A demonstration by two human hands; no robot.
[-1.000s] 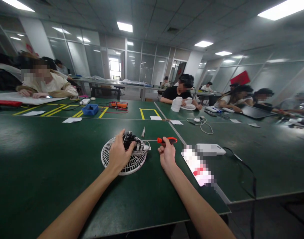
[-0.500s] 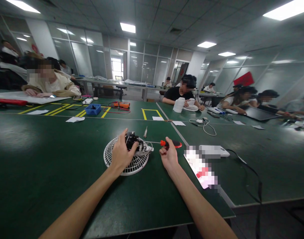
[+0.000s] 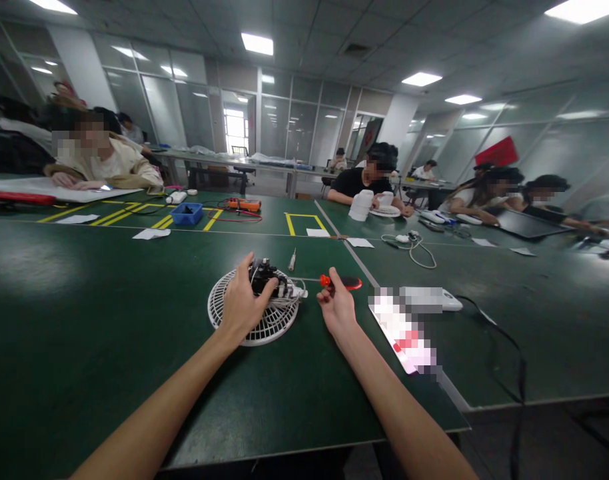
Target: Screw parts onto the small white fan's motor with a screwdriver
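Observation:
My left hand (image 3: 245, 300) grips a black motor assembly (image 3: 265, 275) with white parts and wires, thumb on the near side and fingers on the far side. Under it, a round white fan grille (image 3: 269, 331) lies flat on the green table. In my right hand (image 3: 338, 305) is a screwdriver (image 3: 352, 283) with a red and black handle, held between thumb and fingers. Its shaft points left to the motor assembly; whether the tip touches a screw cannot be made out. A small clear-handled screwdriver (image 3: 292, 260) lies just beyond the grille.
Right of my hand lie a lit phone (image 3: 399, 333) and a white device (image 3: 429, 300) with a black cable. Farther back are a blue bin (image 3: 186, 213), an orange multimeter (image 3: 244, 205), paper slips and a grey cable (image 3: 419, 253). Other people sit across the table.
The view has shifted slightly. My right hand and the screwdriver handle have turned or moved a little; my left hand stays on the motor assembly.

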